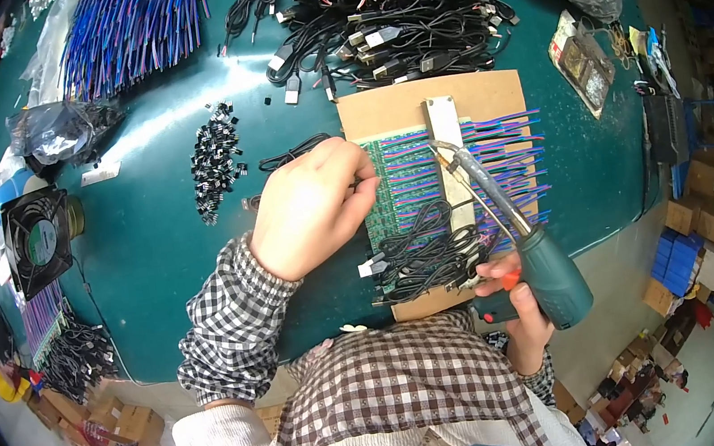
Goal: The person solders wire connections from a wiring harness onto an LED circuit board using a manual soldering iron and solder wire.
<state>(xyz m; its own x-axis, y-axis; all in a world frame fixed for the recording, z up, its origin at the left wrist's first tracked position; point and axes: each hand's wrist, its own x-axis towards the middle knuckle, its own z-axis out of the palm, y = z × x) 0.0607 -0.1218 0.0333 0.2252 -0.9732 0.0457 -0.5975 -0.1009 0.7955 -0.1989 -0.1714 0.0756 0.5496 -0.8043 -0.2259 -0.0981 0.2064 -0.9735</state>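
With left-hand fingers curled narrow, grip contents unclear, by a circuit board on cardboard, and right hand around a soldering gun, possibly risked scorched wires from a slipping tip.

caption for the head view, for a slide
Left hand at a green circuit board, right hand holding a green soldering gun, black cables piled beyond.
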